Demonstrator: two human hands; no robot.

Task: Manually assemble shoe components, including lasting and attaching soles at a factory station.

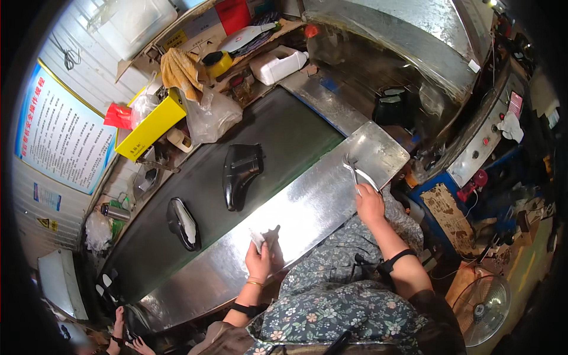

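Note:
In my right hand (370, 204) is a pair of metal pincers (360, 172), its jaws resting over the far right part of the steel ledge. My left hand (258, 260) is closed round a small pale piece (257, 237) above the bright middle of the ledge; I cannot make out what it is. Beyond the ledge, on the dark conveyor belt (284, 130), lies a black shoe upper on a last (239, 177). Left of it sits a second black shoe (184, 225) with a whitish strip on its upward face. Neither hand touches the shoes.
The steel ledge (207, 278) runs between me and the belt. Along the far side stand a yellow box (152, 127), a plastic bag (214, 117) and a white jug (278, 65). A control panel (488, 136) and fan (482, 310) are at right. Another person's hands (140, 345) show lower left.

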